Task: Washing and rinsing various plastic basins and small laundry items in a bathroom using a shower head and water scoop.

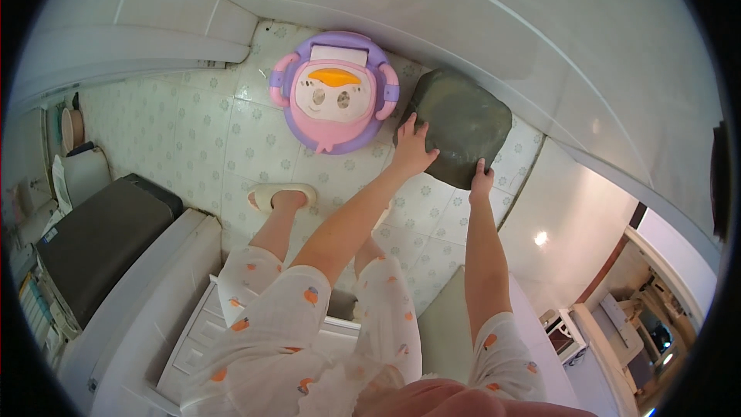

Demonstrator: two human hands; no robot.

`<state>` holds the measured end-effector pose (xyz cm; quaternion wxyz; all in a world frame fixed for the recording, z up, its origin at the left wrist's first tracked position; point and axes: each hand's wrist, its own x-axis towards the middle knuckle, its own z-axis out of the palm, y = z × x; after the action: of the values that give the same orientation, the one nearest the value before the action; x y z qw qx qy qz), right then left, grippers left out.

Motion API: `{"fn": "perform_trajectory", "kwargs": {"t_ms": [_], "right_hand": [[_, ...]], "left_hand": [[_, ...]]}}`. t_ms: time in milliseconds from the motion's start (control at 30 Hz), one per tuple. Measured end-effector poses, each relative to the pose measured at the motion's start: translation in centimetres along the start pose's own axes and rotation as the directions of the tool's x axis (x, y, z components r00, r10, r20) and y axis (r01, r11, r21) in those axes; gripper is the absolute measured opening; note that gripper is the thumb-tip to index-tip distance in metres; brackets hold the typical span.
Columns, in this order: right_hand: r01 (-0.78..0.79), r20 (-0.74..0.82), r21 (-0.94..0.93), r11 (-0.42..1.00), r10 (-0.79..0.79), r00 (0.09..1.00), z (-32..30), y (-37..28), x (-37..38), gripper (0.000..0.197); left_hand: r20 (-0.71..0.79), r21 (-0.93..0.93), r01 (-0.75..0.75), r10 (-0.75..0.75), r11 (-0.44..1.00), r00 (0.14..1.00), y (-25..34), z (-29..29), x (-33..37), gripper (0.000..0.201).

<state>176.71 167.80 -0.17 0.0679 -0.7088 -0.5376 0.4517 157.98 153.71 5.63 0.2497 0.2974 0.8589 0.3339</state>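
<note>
A: What do the hands hold?

B: Both grasp a dark grey-green cushion, soft and rounded-square, on the patterned tile floor against the white wall. The left hand lies spread on its near-left edge; the right hand pinches its near corner.

A: And beside them?

B: Just left of the left hand sits a glossy plastic potty, round, purple and pink. Below it, a foot in a pale slipper.
</note>
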Motion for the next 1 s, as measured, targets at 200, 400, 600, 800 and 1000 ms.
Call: {"fn": "perform_trajectory", "kwargs": {"t_ms": [200, 400, 600, 800, 1000], "right_hand": [[0.026, -0.259, -0.529, 0.848, -0.191, 0.947, 1.0, -8.3, -5.5, 0.060], [0.301, 0.018, -0.539, 0.786, -0.347, 0.938, 4.8, -15.6, -16.4, 0.051], [0.800, 0.518, -0.377, 0.467, -0.610, 0.600, 14.2, -22.3, -29.8, 0.032], [0.950, 0.738, -0.059, 0.307, -0.628, 0.249, 27.7, -31.5, -52.2, 0.025], [0.819, 0.928, 0.207, 0.535, -0.372, 0.009, 38.1, -41.4, -68.6, 0.024]], "left_hand": [[-0.040, -0.406, -0.016, 0.000, 0.914, 0.999, -1.1, -7.5, -1.0, 0.038], [-0.298, -0.541, 0.010, -0.202, 0.841, 0.933, -6.2, -25.4, -7.7, 0.028], [-0.540, -0.550, 0.190, -0.520, 0.813, 0.662, -10.5, -45.2, -24.2, 0.018], [-0.507, -0.746, 0.336, -0.818, 0.575, 0.271, -15.9, -53.7, -42.0, 0.018], [-0.269, -0.916, 0.271, -0.954, 0.295, 0.130, -18.0, -58.6, -49.1, 0.026]]}}
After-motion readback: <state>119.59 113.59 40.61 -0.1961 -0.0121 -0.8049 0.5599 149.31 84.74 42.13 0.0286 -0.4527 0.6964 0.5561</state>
